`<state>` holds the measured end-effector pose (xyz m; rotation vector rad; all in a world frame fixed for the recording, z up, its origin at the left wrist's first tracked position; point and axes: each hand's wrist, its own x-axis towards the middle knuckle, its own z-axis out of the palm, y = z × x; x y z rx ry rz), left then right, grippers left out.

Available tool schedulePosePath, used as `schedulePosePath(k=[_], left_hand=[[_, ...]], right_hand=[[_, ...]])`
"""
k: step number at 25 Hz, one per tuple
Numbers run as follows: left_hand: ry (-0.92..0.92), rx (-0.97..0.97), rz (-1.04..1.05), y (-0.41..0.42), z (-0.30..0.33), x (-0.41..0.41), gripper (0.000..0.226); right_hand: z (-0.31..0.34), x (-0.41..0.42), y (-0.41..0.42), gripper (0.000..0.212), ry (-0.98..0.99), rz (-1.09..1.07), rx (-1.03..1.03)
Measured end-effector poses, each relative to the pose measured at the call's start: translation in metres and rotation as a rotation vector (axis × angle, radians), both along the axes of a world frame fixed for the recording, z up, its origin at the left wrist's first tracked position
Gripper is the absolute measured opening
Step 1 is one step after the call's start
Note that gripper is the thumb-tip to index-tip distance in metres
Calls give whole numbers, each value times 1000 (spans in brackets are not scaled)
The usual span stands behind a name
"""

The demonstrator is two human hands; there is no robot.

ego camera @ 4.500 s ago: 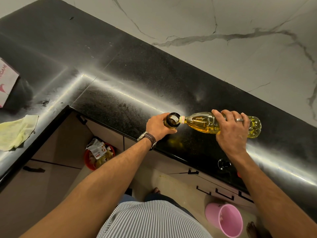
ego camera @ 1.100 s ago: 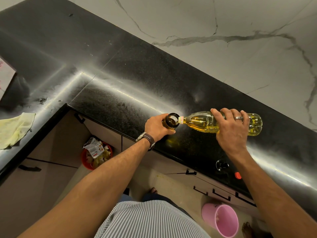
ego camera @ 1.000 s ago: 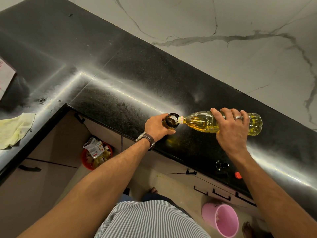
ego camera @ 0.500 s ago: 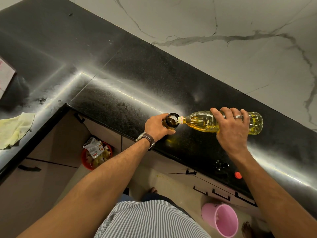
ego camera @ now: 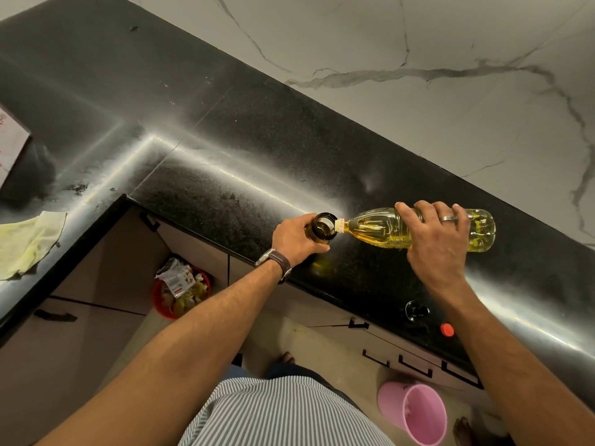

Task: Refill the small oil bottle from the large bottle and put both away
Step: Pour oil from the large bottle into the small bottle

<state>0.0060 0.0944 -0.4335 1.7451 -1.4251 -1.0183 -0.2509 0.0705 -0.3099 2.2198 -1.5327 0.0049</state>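
Note:
The small dark oil bottle point(ego camera: 323, 227) stands upright on the black countertop point(ego camera: 225, 149) near its front edge, its wide mouth uncovered. My left hand point(ego camera: 293, 239) grips its side. My right hand point(ego camera: 434, 243) holds the large clear bottle point(ego camera: 380, 229) of yellow oil, tipped almost flat with its neck resting at the small bottle's rim. A black cap point(ego camera: 416, 310) and a small red cap point(ego camera: 447, 329) lie on the counter near the front edge, below my right wrist.
A yellow cloth point(ego camera: 25, 246) and a white box point(ego camera: 9, 146) lie on the counter's left arm. Below are cabinet fronts, a red bin point(ego camera: 180, 292) with rubbish and a pink bucket point(ego camera: 415, 412) on the floor. A marble wall runs behind the counter.
Both hands and bottles hold nearly the same pose. The large bottle's base has lifted very slightly over the last seconds.

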Motion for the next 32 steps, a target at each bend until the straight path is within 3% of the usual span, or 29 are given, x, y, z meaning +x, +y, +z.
schedulePosePath(k=[32], left_hand=[[-7, 2, 11, 1, 4, 0, 74]], right_hand=[[7, 3, -2, 75, 78, 34, -27]])
